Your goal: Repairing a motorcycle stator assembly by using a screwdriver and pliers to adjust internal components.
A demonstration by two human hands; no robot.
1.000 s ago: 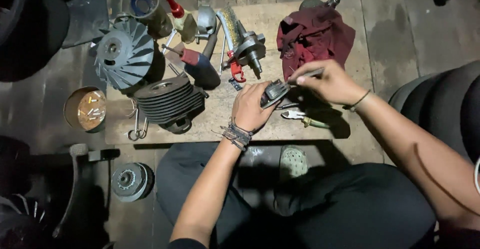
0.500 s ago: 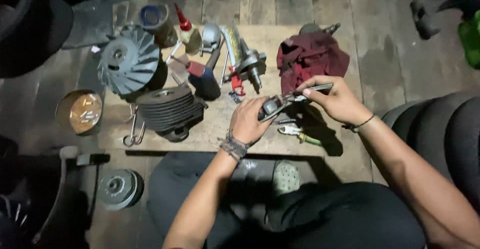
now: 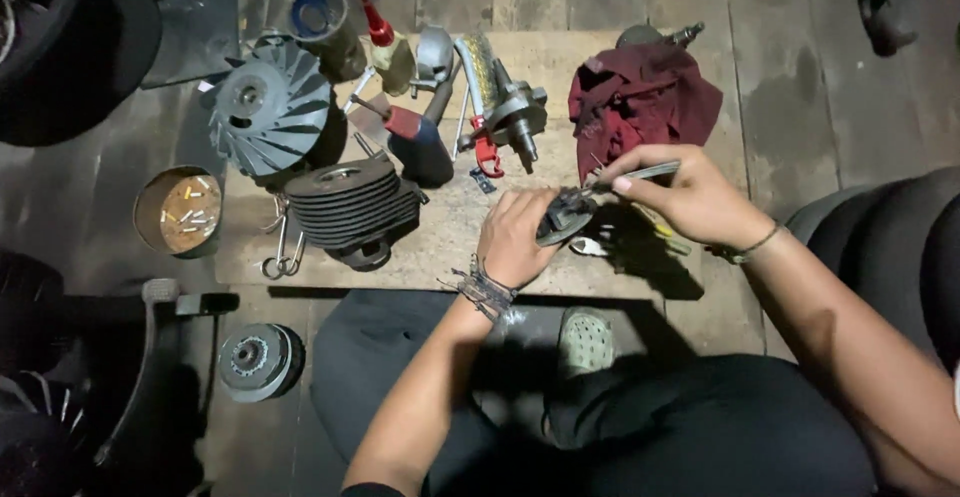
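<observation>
Head view: a wooden board (image 3: 440,247) on the floor carries a finned cylinder (image 3: 350,207) and a fan wheel (image 3: 268,107). Above its near edge, the left hand (image 3: 520,242) fingers close around a small dark part (image 3: 565,217); the right hand (image 3: 690,197) fingers pinch a thin tool (image 3: 640,172) touching it.

Finned cylinder (image 3: 352,205); fan wheel (image 3: 268,107); maroon rag (image 3: 640,102); tin of bits (image 3: 180,212).

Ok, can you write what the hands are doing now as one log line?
left hand: holds small dark metal part | right hand: thin tool tip on part | wooden board beneath | red rag behind
</observation>
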